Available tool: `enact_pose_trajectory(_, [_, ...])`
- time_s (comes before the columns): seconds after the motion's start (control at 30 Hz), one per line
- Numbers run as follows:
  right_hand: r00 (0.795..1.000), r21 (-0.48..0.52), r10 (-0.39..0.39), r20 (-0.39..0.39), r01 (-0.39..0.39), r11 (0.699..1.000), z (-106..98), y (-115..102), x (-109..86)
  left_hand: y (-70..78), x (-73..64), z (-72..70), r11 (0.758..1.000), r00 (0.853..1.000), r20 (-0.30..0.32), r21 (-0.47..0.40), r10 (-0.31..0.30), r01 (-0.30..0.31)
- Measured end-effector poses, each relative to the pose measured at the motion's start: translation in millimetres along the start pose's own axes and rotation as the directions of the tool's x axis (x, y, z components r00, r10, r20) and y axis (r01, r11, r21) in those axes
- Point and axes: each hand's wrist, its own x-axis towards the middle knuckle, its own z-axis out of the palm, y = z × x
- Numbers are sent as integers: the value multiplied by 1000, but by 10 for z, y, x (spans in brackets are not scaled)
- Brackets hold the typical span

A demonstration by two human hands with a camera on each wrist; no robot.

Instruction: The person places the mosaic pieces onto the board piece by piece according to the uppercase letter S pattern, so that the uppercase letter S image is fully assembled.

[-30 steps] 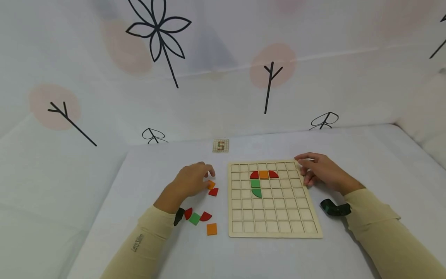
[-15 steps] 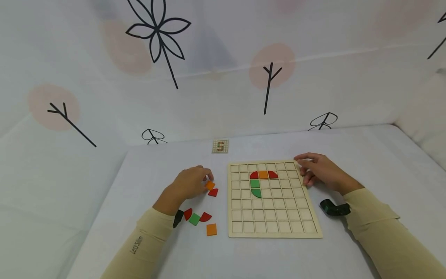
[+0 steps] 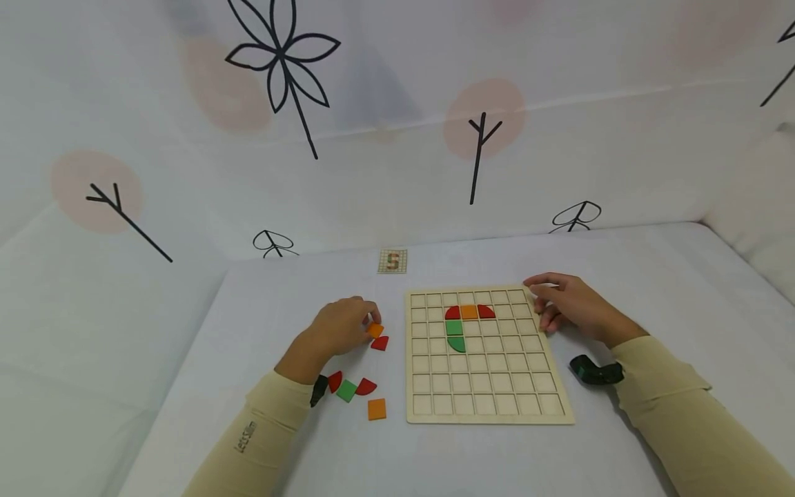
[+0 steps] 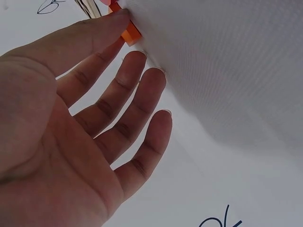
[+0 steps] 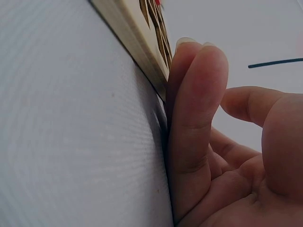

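Note:
My left hand [image 3: 340, 324] pinches an orange square tile [image 4: 131, 35] between thumb and forefinger, close to the cloth. The other fingers are spread and slightly bent in the left wrist view. Just below that tile lies a red quarter-circle tile [image 3: 380, 343]. A wooden grid board [image 3: 491, 418] lies to the right, with red, orange and green tiles set in its upper cells in a hook shape. Beside the board's upper right edge, my right hand [image 3: 574, 307] rests with loosely bent fingers. Its fingertips touch or nearly touch the board's side [image 5: 142, 52] in the right wrist view.
Nearer me lie a red quarter-circle [image 3: 335, 381], a green square [image 3: 346, 391], another red quarter-circle [image 3: 366, 386] and an orange square [image 3: 377, 408]. A small pattern card [image 3: 393, 261] lies behind the board. White patterned cloth [image 3: 385, 172] rises at the back.
The left fingers have lowered and closed on the orange tile, which has shifted slightly. The right hand and the board stay in place.

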Motion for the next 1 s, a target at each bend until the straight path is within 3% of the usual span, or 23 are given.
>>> enact_pose_trajectory(0.6, [1000, 6, 3, 1, -3, 1000, 0, 3, 9, 14, -22, -7, 999, 1000, -6, 43, 4, -4])
enact_pose_trajectory(1.0, [1000, 7, -13, 2, 13, 1000, 0, 3, -8, 99, -13, -20, 998, 992, -110, 25, 60, -57])
